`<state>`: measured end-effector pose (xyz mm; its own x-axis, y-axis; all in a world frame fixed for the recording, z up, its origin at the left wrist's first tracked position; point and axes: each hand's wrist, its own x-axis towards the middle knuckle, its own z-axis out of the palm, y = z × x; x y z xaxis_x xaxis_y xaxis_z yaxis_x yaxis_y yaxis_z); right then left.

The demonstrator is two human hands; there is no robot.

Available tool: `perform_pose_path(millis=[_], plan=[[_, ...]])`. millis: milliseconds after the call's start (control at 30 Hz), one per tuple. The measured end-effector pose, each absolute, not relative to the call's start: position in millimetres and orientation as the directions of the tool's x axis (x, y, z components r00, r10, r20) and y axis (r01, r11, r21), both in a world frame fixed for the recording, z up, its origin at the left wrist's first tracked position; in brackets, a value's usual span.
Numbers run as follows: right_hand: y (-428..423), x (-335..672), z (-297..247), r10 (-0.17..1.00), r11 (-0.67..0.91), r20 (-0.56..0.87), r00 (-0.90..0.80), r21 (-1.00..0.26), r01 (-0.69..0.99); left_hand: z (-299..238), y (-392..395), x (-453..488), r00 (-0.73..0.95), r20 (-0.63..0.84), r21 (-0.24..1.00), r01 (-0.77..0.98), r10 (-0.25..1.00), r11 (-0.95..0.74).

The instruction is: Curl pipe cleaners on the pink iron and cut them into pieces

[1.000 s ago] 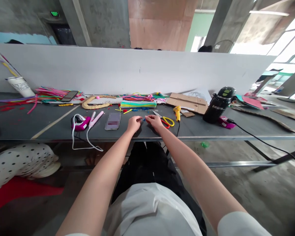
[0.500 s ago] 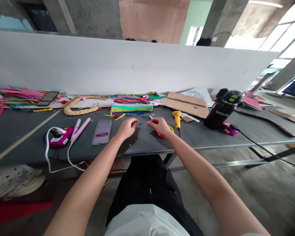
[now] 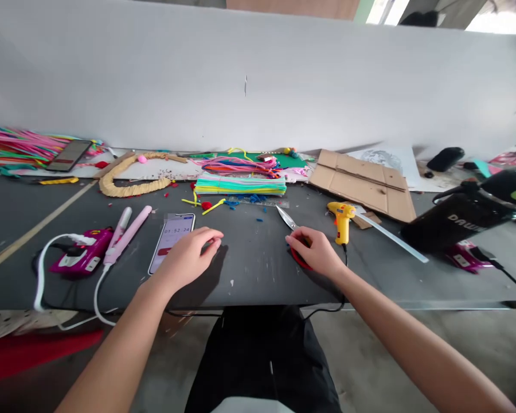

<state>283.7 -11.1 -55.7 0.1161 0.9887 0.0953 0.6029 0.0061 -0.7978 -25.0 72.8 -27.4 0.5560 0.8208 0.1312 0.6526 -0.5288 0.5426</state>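
Observation:
My left hand point(image 3: 193, 255) is over the table beside a phone point(image 3: 172, 232) and partly covers it. Its fingers bend loosely, thumb a little apart, with nothing visible in them. My right hand point(image 3: 315, 249) is closed in a pinch, a tiny blue piece point(image 3: 288, 245) showing at its fingertips. Under that hand lies a pair of scissors point(image 3: 287, 218), blades pointing away and to the left; the red handles are partly hidden. Small blue bits point(image 3: 260, 219) lie on the table between the hands. Farther back are yellow pipe cleaners point(image 3: 214, 207) and a bundle of green and yellow ones point(image 3: 241, 185).
A yellow glue gun point(image 3: 340, 221) and a clear glue stick point(image 3: 391, 236) lie right of my hand. Cardboard point(image 3: 365, 183) and a black bottle point(image 3: 464, 218) stand beyond. To the left are a pink hair straightener point(image 3: 129, 232), a purple power strip point(image 3: 83, 252) and a curved, wrapped piece point(image 3: 109, 180).
My hands have moved apart, left hand toward the phone, right hand over the scissors' handles. The camera view has tipped down and come closer to the table.

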Motion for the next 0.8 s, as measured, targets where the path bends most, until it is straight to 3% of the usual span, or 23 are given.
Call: perform_pose_path(millis=[200,367,500,600,800], plan=[[18,284,-60,0.984,0.063,0.151,0.090,-0.781,0.622,-31,91,20,0.621,0.111,0.603,0.578,0.776,-0.550],[48,284,-55,0.988,0.087,0.144,0.048,-0.796,0.599,-20,106,62,0.731,0.081,0.552,0.533,0.677,-0.641],[67,273,-47,0.987,0.157,0.137,-0.078,-0.892,0.423,-14,121,79,0.767,0.071,0.505,0.524,0.638,-0.686],[75,265,-44,0.991,0.123,0.104,-0.090,-0.960,0.251,-17,128,83,0.749,0.107,0.557,0.500,0.654,-0.663],[70,262,-48,0.995,0.099,0.099,-0.015,-0.971,0.217,-34,123,78,0.718,0.160,0.691,0.408,0.677,-0.596]])
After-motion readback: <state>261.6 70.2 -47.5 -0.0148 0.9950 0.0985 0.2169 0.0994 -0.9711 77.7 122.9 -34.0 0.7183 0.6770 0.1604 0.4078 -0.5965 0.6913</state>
